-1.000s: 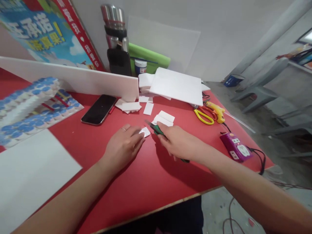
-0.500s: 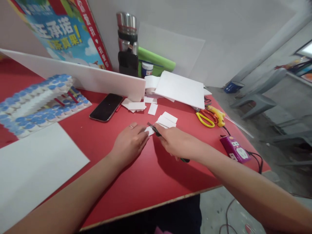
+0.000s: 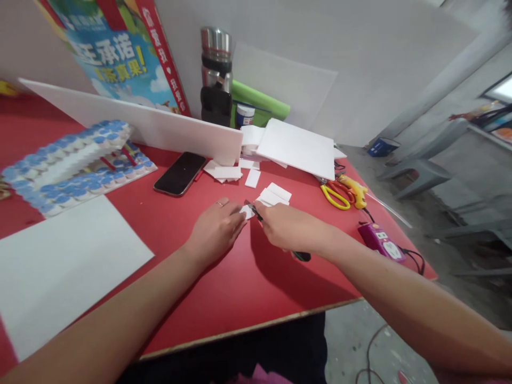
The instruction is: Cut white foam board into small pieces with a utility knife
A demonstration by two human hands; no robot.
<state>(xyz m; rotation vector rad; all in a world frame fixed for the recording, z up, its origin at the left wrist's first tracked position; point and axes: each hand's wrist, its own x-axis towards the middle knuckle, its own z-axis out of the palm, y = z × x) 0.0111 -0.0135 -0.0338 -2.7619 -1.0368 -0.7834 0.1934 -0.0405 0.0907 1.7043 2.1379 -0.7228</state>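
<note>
My right hand [image 3: 286,226] is wrapped round a utility knife [image 3: 258,213], its blade against a small white foam board piece [image 3: 248,212]. The knife's dark handle end sticks out below the palm. With fingertips on that same piece, my left hand [image 3: 216,229] holds it down on the red table [image 3: 228,298]; a ring shows on one finger. Just beyond the knife lie several small white rectangles [image 3: 274,194], overlapping. Another single white strip [image 3: 252,178] lies a little farther off.
A phone [image 3: 180,174], a blue-and-white model [image 3: 80,165] and a large white sheet [image 3: 68,266] are at left. Behind stand a white board [image 3: 160,121] and a thermos [image 3: 216,58]. Yellow-handled pliers [image 3: 336,196], a glue gun [image 3: 356,192] and a purple power box [image 3: 382,242] lie right.
The camera view has shifted slightly, so the table things appear a little to the right at the left side. Both hands stay at the small white piece, the blade still against it.
</note>
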